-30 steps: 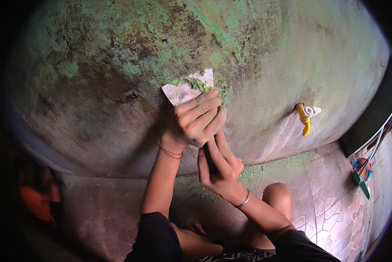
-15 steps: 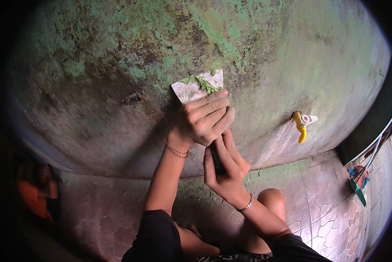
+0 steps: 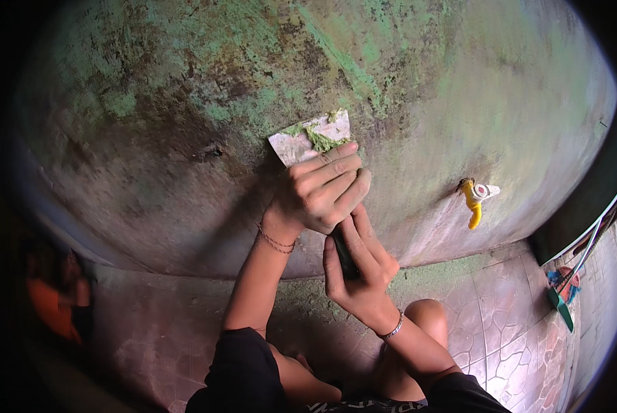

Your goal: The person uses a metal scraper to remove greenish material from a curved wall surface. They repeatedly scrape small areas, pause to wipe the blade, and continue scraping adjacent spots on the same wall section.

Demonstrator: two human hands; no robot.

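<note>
My left hand [image 3: 326, 189] curls over the scraper [image 3: 297, 146], my right hand [image 3: 365, 275] wraps its dark handle [image 3: 345, 255]; scraper looks pressed to the patchy wall [image 3: 405, 158]. Uneven surface could make it skid, grazing my left fingers; tilting could spill the green crumbs [image 3: 324, 140].

- Probably a paved yard or utility area; whether it belongs to a home cannot be told.
- A large wall [image 3: 425, 89], its green paint worn and patchy with dark stains.
- A yellow tap [image 3: 473, 210] with a pale handle, sticking out of that wall.
- A floor [image 3: 491, 337] patterned like irregular paving stones.
- A green dustpan [image 3: 561, 310] standing at the far right.
</note>
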